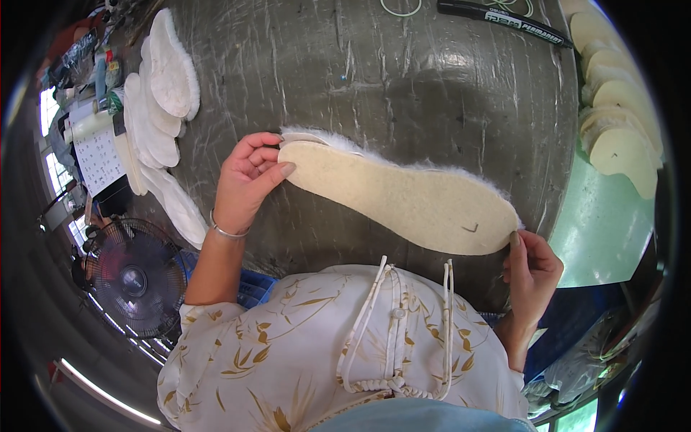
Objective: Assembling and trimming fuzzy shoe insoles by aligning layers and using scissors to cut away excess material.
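Observation:
A cream felt insole (399,198) with white fleece showing along its far edge is stretched between my two hands, above the dark tabletop. My left hand (248,176) pinches its narrower left end between thumb and fingers, where more than one layer shows. At the wider right end, my right hand (531,270) grips the rim with thumb and fingertips. A small dark hooked mark is drawn on the felt near that end. The smooth felt side faces up, so most of the fleece is hidden underneath.
White fleecy insoles (169,68) lie overlapped along the table's left side. More cream insoles (622,137) are stacked at the right, over a pale green surface (601,223). A black marker (504,23) rests at the far edge. A fan (133,277) stands at lower left.

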Demonstrator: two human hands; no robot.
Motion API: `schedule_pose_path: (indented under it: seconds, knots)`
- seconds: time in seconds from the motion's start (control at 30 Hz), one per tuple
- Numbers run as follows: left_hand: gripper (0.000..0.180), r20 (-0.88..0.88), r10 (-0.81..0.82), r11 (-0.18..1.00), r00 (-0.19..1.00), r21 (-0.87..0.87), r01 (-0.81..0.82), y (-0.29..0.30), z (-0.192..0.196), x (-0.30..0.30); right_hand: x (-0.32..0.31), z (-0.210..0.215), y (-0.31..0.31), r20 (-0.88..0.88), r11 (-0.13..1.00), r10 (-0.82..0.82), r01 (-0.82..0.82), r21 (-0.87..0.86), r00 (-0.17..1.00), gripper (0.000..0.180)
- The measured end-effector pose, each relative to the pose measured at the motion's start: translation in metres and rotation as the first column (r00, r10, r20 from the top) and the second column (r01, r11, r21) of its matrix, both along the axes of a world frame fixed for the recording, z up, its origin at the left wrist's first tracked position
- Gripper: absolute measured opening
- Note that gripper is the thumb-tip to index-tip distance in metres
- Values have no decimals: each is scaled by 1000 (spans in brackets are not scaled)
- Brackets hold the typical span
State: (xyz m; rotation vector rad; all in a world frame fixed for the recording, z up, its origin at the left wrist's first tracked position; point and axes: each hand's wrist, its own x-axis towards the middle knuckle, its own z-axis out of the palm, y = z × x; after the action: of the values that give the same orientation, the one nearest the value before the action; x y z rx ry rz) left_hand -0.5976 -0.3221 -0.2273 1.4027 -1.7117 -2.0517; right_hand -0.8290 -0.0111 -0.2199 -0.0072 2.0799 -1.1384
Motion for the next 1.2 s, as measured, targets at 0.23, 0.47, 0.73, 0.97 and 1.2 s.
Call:
schedule_pose_path:
  seconds: [0.23, 0.47, 0.73, 0.97, 1.2]
  knots:
    - [38, 25, -20, 999, 999, 25, 20, -1, 1, -1, 1, 0, 0, 16, 1000, -12, 12, 8, 1000, 12]
    - [37, 74, -23, 1000, 997, 3, 22, 1, 2, -7, 2, -1, 1, 7, 1000, -20, 20, 9, 1000, 12]
    - [40, 106, 66, 997, 992, -49, -61, 4, 3, -12, 1, 2, -1, -8, 1000, 4, -4, 10, 1000, 11]
    - [45, 131, 21, 974, 991, -225, 10, 14, -3, -12, 0, -4, 4, -22, 999, 16, -17, -41, 1000, 12]
    - [55, 307, 57, 700, 950, -691, 182, 9, -3, 1, 1, -6, 3, -21, 999, 13, -14, -45, 1000, 14]
